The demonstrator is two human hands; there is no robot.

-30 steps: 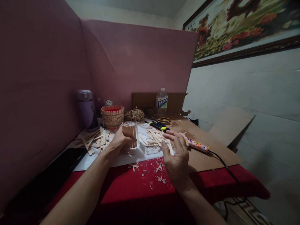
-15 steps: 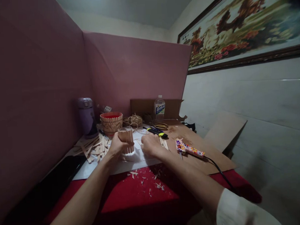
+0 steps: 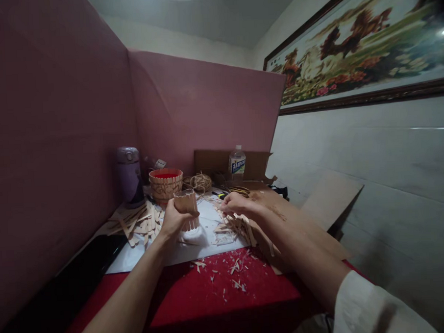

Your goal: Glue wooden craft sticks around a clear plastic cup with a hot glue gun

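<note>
My left hand (image 3: 174, 218) is wrapped round a clear cup (image 3: 187, 203) with wooden craft sticks lined up on its side, held over the white paper (image 3: 207, 238). To the right, my right hand (image 3: 236, 204) hovers over a heap of cut stick pieces (image 3: 235, 227). Its fingers are pinched together, and whatever may be between them is too small to make out. Behind that hand, a black and yellow tool (image 3: 220, 194) shows only in part. More craft sticks (image 3: 143, 221) lie in a loose pile left of the cup.
At the back stand a purple flask (image 3: 130, 178), a stick-covered bowl with a red inside (image 3: 166, 186), a ball of twine (image 3: 200, 182) and a plastic bottle (image 3: 237, 165). Wood shavings (image 3: 237, 269) litter the red cloth (image 3: 198, 300). Cardboard (image 3: 314, 251) lies under my right forearm.
My right hand has moved right, away from the cup, to above the stick pieces. My forearm now hides the flowered glue gun. My left hand keeps its hold on the cup.
</note>
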